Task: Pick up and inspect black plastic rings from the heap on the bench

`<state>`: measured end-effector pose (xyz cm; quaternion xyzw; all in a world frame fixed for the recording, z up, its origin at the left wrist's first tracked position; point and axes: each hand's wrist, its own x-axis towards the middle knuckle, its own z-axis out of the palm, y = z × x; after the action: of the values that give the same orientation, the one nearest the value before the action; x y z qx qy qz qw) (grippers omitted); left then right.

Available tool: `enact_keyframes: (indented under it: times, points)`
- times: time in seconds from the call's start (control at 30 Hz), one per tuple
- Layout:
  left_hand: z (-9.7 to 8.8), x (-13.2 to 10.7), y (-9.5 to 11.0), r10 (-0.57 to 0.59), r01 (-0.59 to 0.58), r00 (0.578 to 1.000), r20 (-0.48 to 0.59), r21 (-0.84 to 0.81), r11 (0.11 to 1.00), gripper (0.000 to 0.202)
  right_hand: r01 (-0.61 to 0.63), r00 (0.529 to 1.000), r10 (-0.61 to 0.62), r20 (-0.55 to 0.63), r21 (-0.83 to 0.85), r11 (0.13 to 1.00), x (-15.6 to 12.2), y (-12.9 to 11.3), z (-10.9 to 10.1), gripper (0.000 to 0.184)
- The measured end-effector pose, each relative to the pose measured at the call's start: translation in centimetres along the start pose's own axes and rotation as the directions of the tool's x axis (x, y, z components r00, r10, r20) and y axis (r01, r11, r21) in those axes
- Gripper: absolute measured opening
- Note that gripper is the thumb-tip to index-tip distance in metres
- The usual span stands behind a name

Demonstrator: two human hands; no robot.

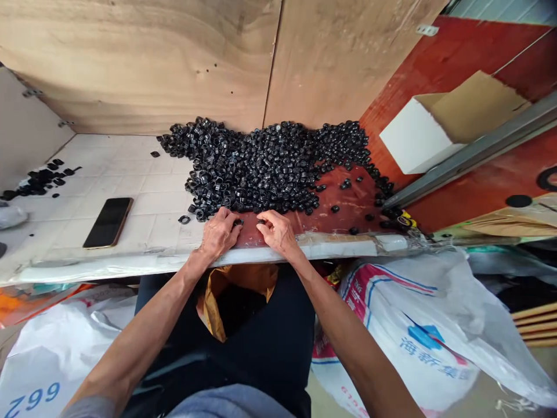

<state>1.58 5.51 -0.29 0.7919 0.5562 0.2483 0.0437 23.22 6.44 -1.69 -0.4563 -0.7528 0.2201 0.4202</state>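
Note:
A large heap of small black ring-like plastic parts (261,168) is spread across the worktop in front of me. At its near edge, my left hand (220,233) is closed, with a small black plastic part (237,222) between thumb and fingers. My right hand (277,231) pinches another small black part (261,221), mostly covered by the fingertips. The hands are a short way apart, both low over the red part of the worktop (250,231). Below the edge, an open yellow-brown bag (215,307) sits between my legs, its inside dark.
A phone (108,223) lies on the left of the worktop, near a smaller group of black parts (39,181). A wooden panel (139,64) closes the back. An open white carton (418,136) stands at right behind a metal bar (474,154). White sacks (391,325) flank my legs.

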Motion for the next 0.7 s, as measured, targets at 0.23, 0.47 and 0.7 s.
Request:
enact_keyframes:
  times: [0.23,0.47,0.7]
  points:
    - [-0.1,-0.6,0.7,0.014,-0.007,1.000,0.012,-0.420,0.908,0.019,-0.199,0.979,0.205,0.017,0.333,0.922,0.2,-0.2,-0.6,0.017]
    - [-0.3,-0.6,1.4,-0.088,0.077,0.996,0.018,-0.669,0.739,0.022,-0.126,0.992,0.107,0.068,0.457,0.881,-0.2,-0.5,-0.5,0.018]
    - [-0.7,-0.8,1.8,-0.147,0.190,0.981,0.124,-0.752,0.631,0.029,-0.065,0.997,0.049,0.055,0.363,0.929,0.0,-0.9,-0.4,0.021]
